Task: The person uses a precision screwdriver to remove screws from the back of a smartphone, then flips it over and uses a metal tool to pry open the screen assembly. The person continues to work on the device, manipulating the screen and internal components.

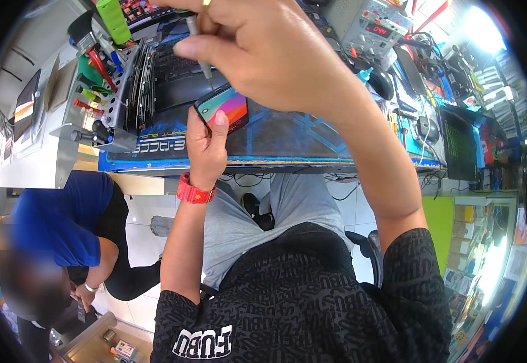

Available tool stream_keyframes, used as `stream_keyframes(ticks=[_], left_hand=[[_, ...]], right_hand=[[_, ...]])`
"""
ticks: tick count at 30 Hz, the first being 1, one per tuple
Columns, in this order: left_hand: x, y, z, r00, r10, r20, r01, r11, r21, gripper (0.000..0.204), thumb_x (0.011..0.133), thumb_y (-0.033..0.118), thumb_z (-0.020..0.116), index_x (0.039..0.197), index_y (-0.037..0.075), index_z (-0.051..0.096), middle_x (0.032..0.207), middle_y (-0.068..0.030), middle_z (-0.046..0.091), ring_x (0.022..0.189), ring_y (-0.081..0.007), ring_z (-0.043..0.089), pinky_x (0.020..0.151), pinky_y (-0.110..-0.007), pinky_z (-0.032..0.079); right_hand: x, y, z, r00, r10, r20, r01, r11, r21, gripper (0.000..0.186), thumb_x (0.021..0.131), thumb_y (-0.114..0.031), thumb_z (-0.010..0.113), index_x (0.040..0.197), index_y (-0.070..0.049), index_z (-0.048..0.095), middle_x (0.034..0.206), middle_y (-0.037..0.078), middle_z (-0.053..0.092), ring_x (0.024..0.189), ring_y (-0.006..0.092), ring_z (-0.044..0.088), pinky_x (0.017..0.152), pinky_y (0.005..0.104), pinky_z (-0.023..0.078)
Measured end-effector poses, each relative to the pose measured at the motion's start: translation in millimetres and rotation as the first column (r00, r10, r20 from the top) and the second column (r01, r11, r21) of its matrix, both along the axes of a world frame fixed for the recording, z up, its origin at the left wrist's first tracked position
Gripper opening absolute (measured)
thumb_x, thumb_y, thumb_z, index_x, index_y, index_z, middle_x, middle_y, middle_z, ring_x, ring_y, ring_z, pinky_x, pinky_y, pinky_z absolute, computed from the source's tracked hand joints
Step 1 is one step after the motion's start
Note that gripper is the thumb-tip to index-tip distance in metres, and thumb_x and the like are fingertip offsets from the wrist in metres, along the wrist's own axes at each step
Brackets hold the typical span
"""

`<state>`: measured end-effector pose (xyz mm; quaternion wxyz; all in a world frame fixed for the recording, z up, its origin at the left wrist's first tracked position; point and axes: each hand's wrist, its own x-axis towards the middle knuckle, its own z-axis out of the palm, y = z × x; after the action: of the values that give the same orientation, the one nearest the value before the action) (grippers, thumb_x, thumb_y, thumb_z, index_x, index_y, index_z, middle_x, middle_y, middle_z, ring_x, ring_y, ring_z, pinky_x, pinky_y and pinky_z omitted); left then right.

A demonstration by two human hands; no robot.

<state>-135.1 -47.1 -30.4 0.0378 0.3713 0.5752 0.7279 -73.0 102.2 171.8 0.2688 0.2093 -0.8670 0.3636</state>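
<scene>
My left hand [207,142] grips a smartphone [233,109] with a colourful screen, thumb over its lower part, above a dark mat [281,139] with blue patterns. My right hand [257,57] holds a slim grey screwdriver [207,71] upright, its tip at the phone's upper edge; whether it touches is unclear. Behind the phone lies a black laptop-like device [172,85], partly hidden by my hands.
A metal rack [118,109] of tools stands left, beside stacked thin devices. A power supply unit [366,27], a mouse [381,85], cables and a laptop [460,145] crowd the right. A co-worker in blue [69,218] bends low at my left.
</scene>
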Motion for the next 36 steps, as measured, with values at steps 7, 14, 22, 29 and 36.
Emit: stream_keyframes(ticks=[7,14,22,29,36], left_hand=[[-0.6,0.6,-3.1,0.999,-0.042,0.033,0.038,0.995,0.093,0.03,0.111,0.023,0.049,0.13,0.0,0.052,0.121,-0.006,0.061,0.109,-0.0124,0.055,0.1,-0.03,0.043],[-0.7,0.4,-4.1,1.0,0.002,0.002,-0.002,0.998,0.067,0.03,0.111,0.023,0.049,0.131,0.001,0.052,0.122,-0.0063,0.061,0.11,-0.0128,0.055,0.1,-0.03,0.043],[-1.1,-0.4,-5.0,0.999,-0.033,0.004,0.033,0.998,0.048,0.029,0.11,0.019,0.05,0.133,0.001,0.052,0.127,-0.0048,0.059,0.115,-0.0115,0.053,0.104,-0.03,0.041],[-2.3,-0.1,-5.8,1.0,0.016,0.0,-0.016,1.0,0.003,0.029,0.11,0.02,0.052,0.132,0.002,0.053,0.127,-0.0059,0.06,0.117,-0.0133,0.055,0.105,-0.031,0.041],[-1.9,1.2,-6.8,0.999,0.005,0.034,-0.005,1.0,0.013,0.027,0.11,0.02,0.052,0.13,0.002,0.053,0.124,-0.006,0.062,0.113,-0.0128,0.056,0.103,-0.031,0.044]], right_hand=[[-2.1,-1.9,9.9,0.991,0.022,0.132,-0.005,0.992,-0.125,0.042,0.093,-0.005,0.065,0.132,0.009,0.055,0.075,0.026,0.064,0.069,0.0439,0.064,0.063,0.0472,0.048],[-0.6,12.0,4.6,0.99,0.138,0.0,-0.137,0.985,-0.107,0.045,0.094,-0.004,0.062,0.135,0.01,0.052,0.074,0.027,0.062,0.066,0.0439,0.063,0.062,0.0482,0.047],[-14.3,4.7,-6.9,1.0,0.017,-0.021,-0.019,0.999,-0.051,0.046,0.093,0.001,0.06,0.138,0.008,0.052,0.07,0.026,0.061,0.061,0.0397,0.062,0.058,0.0431,0.047],[-1.9,-6.5,1.4,1.0,-0.018,0.024,0.021,0.992,-0.126,0.045,0.093,0.003,0.059,0.138,0.005,0.055,0.075,0.025,0.063,0.06,0.0357,0.06,0.06,0.0382,0.048],[-20.3,1.1,-17.2,0.993,0.034,-0.113,-0.045,0.994,-0.097,0.043,0.091,0.003,0.066,0.133,0.007,0.059,0.071,0.019,0.061,0.059,0.0258,0.058,0.062,0.0341,0.05]])
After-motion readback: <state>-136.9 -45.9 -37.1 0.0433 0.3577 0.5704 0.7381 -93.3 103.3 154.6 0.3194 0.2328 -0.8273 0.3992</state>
